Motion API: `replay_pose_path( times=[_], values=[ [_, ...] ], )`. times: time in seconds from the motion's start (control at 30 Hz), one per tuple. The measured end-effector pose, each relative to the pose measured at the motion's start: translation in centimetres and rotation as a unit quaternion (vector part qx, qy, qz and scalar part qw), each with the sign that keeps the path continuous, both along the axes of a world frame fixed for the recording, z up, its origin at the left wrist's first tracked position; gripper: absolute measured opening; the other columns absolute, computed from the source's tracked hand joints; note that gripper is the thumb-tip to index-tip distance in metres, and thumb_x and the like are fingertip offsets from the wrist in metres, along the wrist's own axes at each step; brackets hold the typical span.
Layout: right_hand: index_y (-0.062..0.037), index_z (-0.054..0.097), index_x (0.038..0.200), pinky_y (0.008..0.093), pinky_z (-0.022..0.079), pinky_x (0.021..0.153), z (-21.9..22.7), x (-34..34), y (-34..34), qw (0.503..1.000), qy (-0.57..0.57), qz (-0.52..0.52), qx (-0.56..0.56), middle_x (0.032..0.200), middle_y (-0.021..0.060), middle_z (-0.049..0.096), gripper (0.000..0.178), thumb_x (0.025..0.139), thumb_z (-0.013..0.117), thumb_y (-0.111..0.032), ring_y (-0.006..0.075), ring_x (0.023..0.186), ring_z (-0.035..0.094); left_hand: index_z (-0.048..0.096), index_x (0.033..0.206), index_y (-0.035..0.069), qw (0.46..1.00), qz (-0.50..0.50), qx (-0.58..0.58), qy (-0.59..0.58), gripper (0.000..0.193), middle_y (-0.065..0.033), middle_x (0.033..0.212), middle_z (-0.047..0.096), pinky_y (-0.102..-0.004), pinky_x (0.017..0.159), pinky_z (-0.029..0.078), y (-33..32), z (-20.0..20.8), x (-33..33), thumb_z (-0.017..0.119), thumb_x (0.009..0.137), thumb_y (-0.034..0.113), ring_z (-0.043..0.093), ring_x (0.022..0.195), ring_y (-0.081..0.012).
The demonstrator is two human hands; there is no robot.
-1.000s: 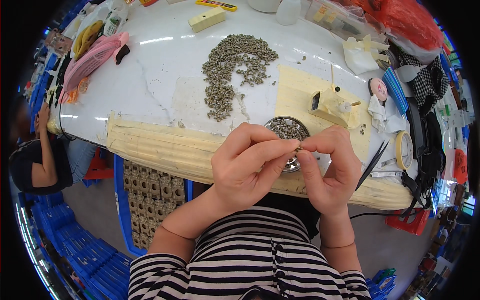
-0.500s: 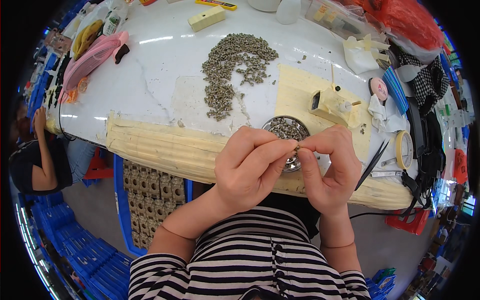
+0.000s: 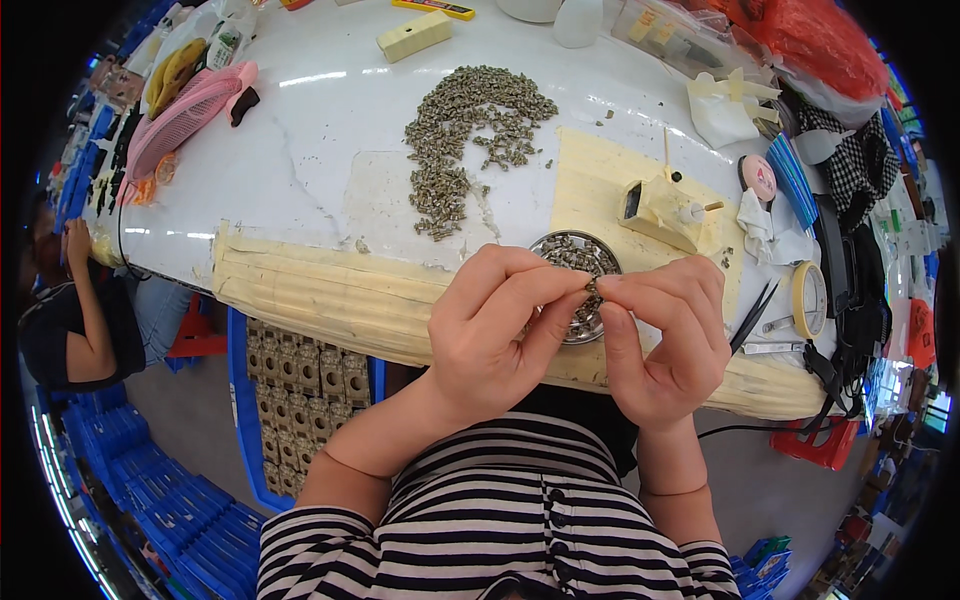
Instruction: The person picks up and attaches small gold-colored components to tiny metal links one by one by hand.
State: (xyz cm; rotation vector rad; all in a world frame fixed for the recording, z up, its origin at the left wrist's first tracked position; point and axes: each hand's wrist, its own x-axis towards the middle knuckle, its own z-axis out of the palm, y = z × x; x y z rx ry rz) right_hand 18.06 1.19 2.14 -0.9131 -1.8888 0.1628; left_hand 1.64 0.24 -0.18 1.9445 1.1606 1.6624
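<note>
Head view, left hand [image 3: 495, 335] and right hand [image 3: 665, 335] grip pinching small metal part [image 3: 591, 288], round dish [image 3: 580, 262] beneath, grey parts pile [image 3: 470, 130] beyond

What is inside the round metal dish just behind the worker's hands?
The round metal dish holds small grey-brown parts like those in the loose pile on the table. Only its far half shows; the left hand and right hand cover the rest.

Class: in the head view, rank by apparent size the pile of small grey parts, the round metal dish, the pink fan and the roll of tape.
1. pile of small grey parts
2. pink fan, though fisheye bending at the rim makes this unsure
3. round metal dish, partly hidden by fingers
4. roll of tape
</note>
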Motion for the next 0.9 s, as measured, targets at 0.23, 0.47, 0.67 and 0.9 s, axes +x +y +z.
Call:
replay_pose_path(
  times=[0.23, 0.47, 0.67, 0.9],
  values=[
    [-0.0065, 0.073, 0.089, 0.0317, 0.041, 0.072, 0.0, -0.14, 0.03, 1.0, -0.004, -0.004, -0.019, 0.083, 0.0024, 0.071, 0.02, 0.071, 0.082, -0.003, 0.0187, 0.071, 0.06, 0.072, 0.097, 0.001, 1.0, -0.006, -0.006, -0.023, 0.019, -0.0068, 0.087, 0.062, -0.0238, 0.052, 0.046, -0.02, 0.0, -0.02, 0.076, 0.08, -0.006, 0.056, 0.062, -0.0122],
    [-0.0066, 0.073, 0.091, 0.0314, 0.041, 0.072, 0.05, -0.27, -0.06, 1.0, 0.008, -0.013, -0.024, 0.083, 0.0024, 0.071, 0.022, 0.071, 0.082, -0.002, 0.0187, 0.071, 0.06, 0.072, 0.097, 0.002, 0.999, -0.008, -0.012, -0.029, 0.019, -0.0067, 0.086, 0.063, -0.0228, 0.051, 0.046, -0.06, 0.02, 0.04, 0.076, 0.08, -0.006, 0.056, 0.062, -0.0114],
    [-0.0064, 0.073, 0.092, 0.0317, 0.041, 0.072, -0.04, -0.24, 0.08, 1.0, 0.001, -0.004, -0.01, 0.085, 0.0023, 0.071, 0.024, 0.07, 0.082, 0.0, 0.0189, 0.071, 0.06, 0.073, 0.097, 0.002, 1.0, -0.004, -0.015, -0.027, 0.019, -0.0061, 0.086, 0.063, -0.0229, 0.051, 0.046, -0.02, 0.07, -0.03, 0.077, 0.08, -0.005, 0.057, 0.063, -0.0113],
    [-0.0063, 0.073, 0.094, 0.0319, 0.041, 0.072, -0.3, -0.38, 0.16, 1.0, 0.003, -0.013, 0.002, 0.085, 0.0025, 0.07, 0.026, 0.07, 0.079, 0.003, 0.0193, 0.072, 0.06, 0.073, 0.099, 0.002, 1.0, -0.006, -0.024, -0.017, 0.021, -0.0058, 0.087, 0.063, -0.0229, 0.05, 0.047, -0.01, 0.24, 0.0, 0.077, 0.08, -0.005, 0.058, 0.063, -0.0109]
  ],
)
